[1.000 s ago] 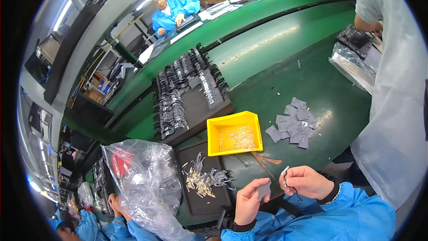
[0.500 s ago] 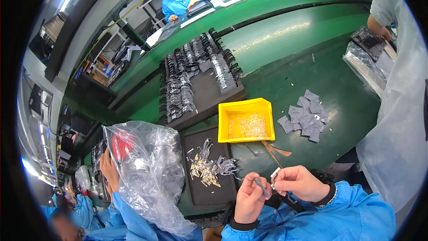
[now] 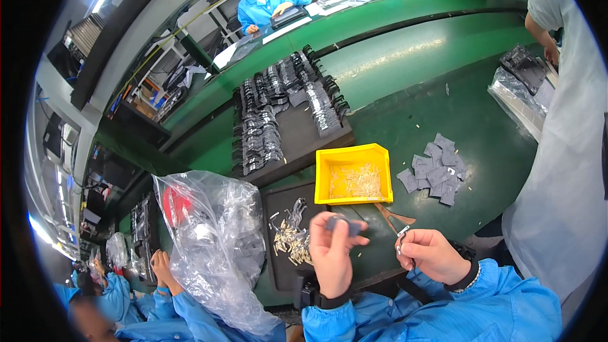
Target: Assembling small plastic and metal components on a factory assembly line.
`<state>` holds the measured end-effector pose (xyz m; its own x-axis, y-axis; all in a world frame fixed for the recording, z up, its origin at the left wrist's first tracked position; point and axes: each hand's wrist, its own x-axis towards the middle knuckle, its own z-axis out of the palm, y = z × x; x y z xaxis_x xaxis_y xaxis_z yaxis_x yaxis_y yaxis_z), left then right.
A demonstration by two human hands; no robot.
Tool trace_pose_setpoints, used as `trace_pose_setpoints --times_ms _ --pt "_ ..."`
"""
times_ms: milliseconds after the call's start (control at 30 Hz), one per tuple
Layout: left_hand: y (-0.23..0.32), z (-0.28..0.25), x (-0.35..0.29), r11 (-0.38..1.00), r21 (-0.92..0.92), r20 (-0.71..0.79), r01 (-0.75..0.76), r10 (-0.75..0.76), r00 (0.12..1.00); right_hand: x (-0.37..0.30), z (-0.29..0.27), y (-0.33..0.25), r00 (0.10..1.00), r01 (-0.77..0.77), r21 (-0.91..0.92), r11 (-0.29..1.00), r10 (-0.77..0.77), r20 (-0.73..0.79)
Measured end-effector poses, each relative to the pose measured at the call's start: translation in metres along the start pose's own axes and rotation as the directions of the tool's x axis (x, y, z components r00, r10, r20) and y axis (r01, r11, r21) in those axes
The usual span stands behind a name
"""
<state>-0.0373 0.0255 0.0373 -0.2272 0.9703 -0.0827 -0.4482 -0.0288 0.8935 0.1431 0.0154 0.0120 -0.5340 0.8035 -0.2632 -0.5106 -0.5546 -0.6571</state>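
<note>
Everything here is carried by a long green counter (image 3: 392,114). Crumpled clear plastic bag (image 3: 231,234): something red is enclosed; most other contents can't be told. Thick dark rectangular slab (image 3: 291,139): it's lined with rows of black parts (image 3: 256,133). Flat black rectangular tray (image 3: 285,277): brass-coloured pins (image 3: 289,247) and grey curled parts are heaped in it. Open yellow plastic bin (image 3: 322,177): its floor is strewn with pale thin sticks (image 3: 360,182).

Left hand (image 3: 334,256): flat dark grey piece (image 3: 342,222) is pinched between thumb and fingers, near the bin; blurred. Best gripped lightly by the edges so it isn't bent. Right hand (image 3: 434,256): small dark part with a white end (image 3: 402,232) is pinched at the fingertips, apart from the grey piece. White end is best left uncovered, wrist steadied.
</note>
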Motion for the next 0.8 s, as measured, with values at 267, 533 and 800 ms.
trace_pose_setpoints --times_ms 267,533,800 --pt "0.007 0.003 0.046 0.541 0.746 0.113 -0.388 0.472 0.875 -0.004 -0.006 -0.004 0.999 0.021 0.026 0.999 -0.022 0.025" --pt "0.006 0.010 0.061 0.316 0.904 0.098 -0.287 0.501 0.860 -0.007 -0.009 0.000 0.997 -0.008 0.043 0.999 0.004 0.082" --pt "0.005 0.004 0.059 0.528 0.809 0.037 -0.258 0.393 0.919 -0.010 -0.007 -0.004 0.998 0.001 0.040 0.999 -0.004 0.060"
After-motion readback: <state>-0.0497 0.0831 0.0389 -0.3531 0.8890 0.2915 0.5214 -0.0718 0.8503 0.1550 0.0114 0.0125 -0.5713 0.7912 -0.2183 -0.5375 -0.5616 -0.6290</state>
